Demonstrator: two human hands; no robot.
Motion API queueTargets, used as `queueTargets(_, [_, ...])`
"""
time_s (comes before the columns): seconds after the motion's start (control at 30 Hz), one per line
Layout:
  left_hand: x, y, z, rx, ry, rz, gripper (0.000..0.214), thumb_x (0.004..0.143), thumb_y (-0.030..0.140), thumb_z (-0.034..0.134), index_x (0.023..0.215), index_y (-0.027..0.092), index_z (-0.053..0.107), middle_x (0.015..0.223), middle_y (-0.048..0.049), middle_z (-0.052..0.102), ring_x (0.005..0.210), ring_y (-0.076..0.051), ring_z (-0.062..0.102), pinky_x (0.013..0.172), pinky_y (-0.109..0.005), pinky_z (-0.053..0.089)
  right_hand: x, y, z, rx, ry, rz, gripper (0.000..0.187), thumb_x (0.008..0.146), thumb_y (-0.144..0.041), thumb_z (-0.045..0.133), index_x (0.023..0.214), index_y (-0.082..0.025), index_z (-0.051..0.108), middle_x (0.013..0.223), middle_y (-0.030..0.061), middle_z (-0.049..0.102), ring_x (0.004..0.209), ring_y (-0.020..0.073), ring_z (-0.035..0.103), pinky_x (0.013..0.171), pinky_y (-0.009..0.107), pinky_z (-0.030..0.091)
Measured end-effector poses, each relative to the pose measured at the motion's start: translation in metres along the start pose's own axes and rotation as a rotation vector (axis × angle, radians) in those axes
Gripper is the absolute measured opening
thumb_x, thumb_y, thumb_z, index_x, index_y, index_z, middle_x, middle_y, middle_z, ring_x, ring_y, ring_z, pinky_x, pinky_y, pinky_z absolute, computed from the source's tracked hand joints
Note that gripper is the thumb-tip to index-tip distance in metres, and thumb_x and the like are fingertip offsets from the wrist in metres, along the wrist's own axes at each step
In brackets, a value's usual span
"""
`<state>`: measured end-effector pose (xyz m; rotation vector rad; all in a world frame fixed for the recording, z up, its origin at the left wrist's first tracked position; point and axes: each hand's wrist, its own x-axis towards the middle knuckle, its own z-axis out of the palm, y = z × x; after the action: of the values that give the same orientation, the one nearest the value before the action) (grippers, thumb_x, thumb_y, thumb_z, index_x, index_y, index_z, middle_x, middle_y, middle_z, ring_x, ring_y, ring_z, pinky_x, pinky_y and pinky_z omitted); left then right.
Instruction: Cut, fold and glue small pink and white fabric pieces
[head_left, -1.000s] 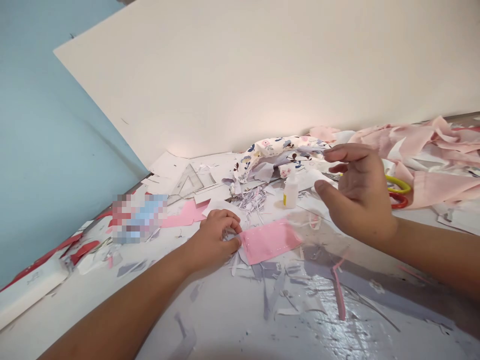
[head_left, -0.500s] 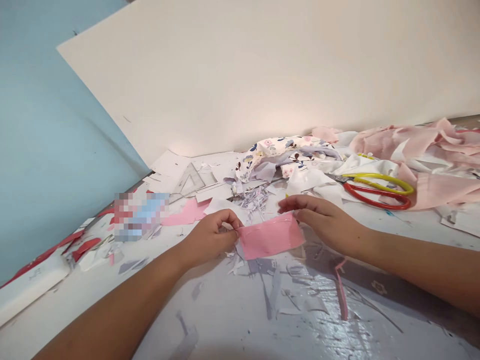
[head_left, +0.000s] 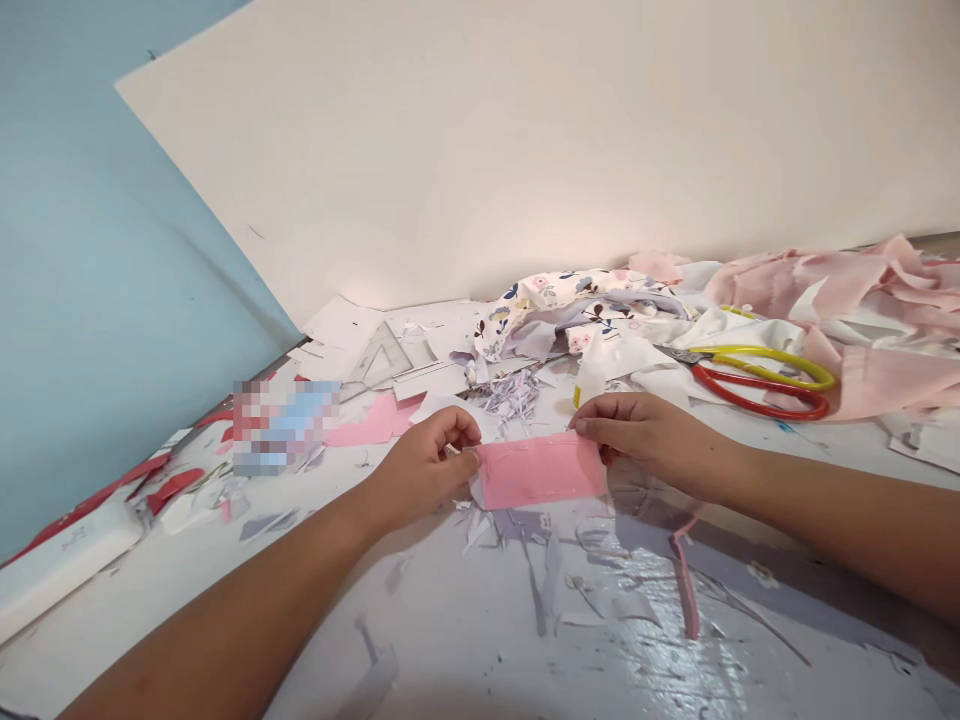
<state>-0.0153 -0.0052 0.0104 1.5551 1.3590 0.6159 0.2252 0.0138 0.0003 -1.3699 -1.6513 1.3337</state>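
Observation:
A small rectangular piece of pink fabric is stretched between my two hands, just over the table. My left hand pinches its left end, where a pale layer shows behind the edge. At the upper right corner, my right hand pinches the fabric between thumb and fingers. A line that looks like a fold or seam runs near the top edge. Behind my right hand stands a small white bottle with a yellow mark, partly hidden by the fingers.
Scissors with red and yellow handles lie on fabric scraps at the right. Flowered cloth and a clear set square are farther back. Paper shreds and a pink strip litter the white table. A pale board rises behind.
My right hand has closed its pinch on the fabric's upper right corner. The piece is raised slightly and pulled straighter. My left hand keeps its hold.

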Motion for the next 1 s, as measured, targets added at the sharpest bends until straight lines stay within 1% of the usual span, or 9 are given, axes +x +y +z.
queueTargets(0.07, [0.0007,-0.0012,-0.0005,-0.005,0.01,0.02,0.011,0.075,0.031,0.049,0.082,0.023,0.046,0.071,0.0048,0.043,0.049,-0.006,0.045,0.038,-0.017,0.034,-0.0008,-0.0008,-0.0005,-0.006,-0.005,0.001,0.021,0.073,-0.039,0.054,0.066,-0.02,0.06,0.06,0.0004,0.06,0.056,0.0137,0.056,0.056,0.025,0.048])
queueTargets(0.3, [0.0022,-0.0042,-0.0034,-0.053,-0.043,0.044,0.009,0.073,0.021,0.048,0.081,0.022,0.045,0.066,0.0049,0.044,0.048,-0.006,0.042,0.038,-0.017,0.033,0.0011,-0.0012,-0.0043,-0.054,-0.048,-0.006,0.025,0.072,-0.044,0.056,0.067,-0.02,0.061,0.062,0.0005,0.062,0.058,0.0139,0.058,0.056,0.024,0.048])
queueTargets(0.5, [0.0023,-0.0029,-0.0031,0.024,-0.013,0.044,0.009,0.072,0.019,0.049,0.08,0.022,0.047,0.061,0.0064,0.043,0.048,-0.006,0.042,0.04,-0.017,0.036,0.0042,0.0018,-0.0061,-0.012,-0.072,0.01,0.023,0.071,-0.042,0.058,0.065,-0.02,0.059,0.061,-0.0011,0.061,0.056,0.0118,0.056,0.055,0.023,0.046])
queueTargets(0.77, [0.0023,-0.0012,-0.0025,0.063,0.016,0.058,0.008,0.071,0.018,0.05,0.078,0.022,0.047,0.057,0.0072,0.042,0.047,-0.006,0.042,0.039,-0.016,0.035,0.0038,0.0002,-0.006,-0.021,-0.042,0.02,0.024,0.069,-0.042,0.061,0.061,-0.02,0.058,0.057,-0.0017,0.06,0.054,0.0119,0.055,0.053,0.023,0.045])
queueTargets(0.93, [0.0025,-0.0058,-0.0038,-0.047,-0.051,0.045,0.01,0.073,0.015,0.045,0.08,0.023,0.046,0.061,0.0063,0.042,0.047,-0.006,0.042,0.036,-0.016,0.031,0.0048,0.0013,-0.005,-0.031,-0.035,0.019,0.023,0.069,-0.04,0.062,0.06,-0.019,0.057,0.056,-0.002,0.06,0.052,0.0111,0.054,0.052,0.022,0.044])
queueTargets(1.0, [0.003,-0.0067,-0.0033,-0.092,-0.066,0.044,0.008,0.075,0.017,0.045,0.081,0.023,0.046,0.063,0.0058,0.043,0.047,-0.006,0.041,0.036,-0.015,0.029,0.0052,0.002,-0.0049,-0.036,-0.04,0.018,0.023,0.068,-0.041,0.062,0.061,-0.019,0.057,0.057,-0.0022,0.06,0.053,0.0109,0.054,0.052,0.022,0.043])
